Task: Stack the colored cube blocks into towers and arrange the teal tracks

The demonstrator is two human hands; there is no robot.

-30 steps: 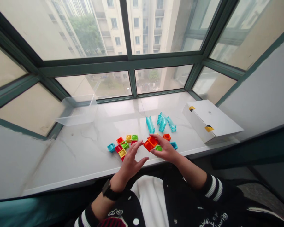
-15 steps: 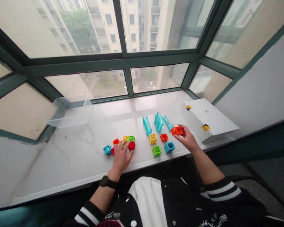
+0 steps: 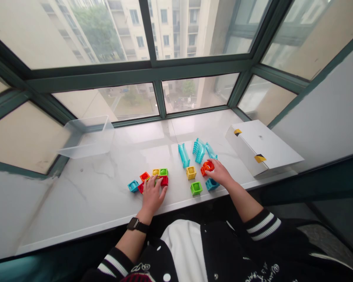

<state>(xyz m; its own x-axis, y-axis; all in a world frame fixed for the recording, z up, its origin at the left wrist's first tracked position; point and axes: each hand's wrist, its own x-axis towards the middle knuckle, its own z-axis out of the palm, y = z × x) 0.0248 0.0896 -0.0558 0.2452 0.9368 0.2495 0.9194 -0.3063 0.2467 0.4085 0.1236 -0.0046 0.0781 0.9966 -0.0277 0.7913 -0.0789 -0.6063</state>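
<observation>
My left hand (image 3: pixel 152 194) lies with fingers spread over a cluster of small coloured cubes (image 3: pixel 153 178) on the white marble sill, touching the red and green ones. My right hand (image 3: pixel 220 173) is closed round an orange cube (image 3: pixel 207 167) resting on or just above the sill. Close by stand a yellow cube (image 3: pixel 190 172), a green cube (image 3: pixel 196 188) and a blue cube (image 3: pixel 211 184) partly under my right hand. Behind them lie three turquoise ribbed track pieces (image 3: pixel 197 150).
A clear plastic tub (image 3: pixel 88 137) stands at the back left of the sill (image 3: pixel 106 196). A white cardboard box (image 3: pixel 260 147) with yellow tape lies at the right end. Window frames close the sill at the back and sides.
My right hand has come back left and down with the orange piece, from near the white box to beside the yellow cube. My left hand stays on the cube cluster.
</observation>
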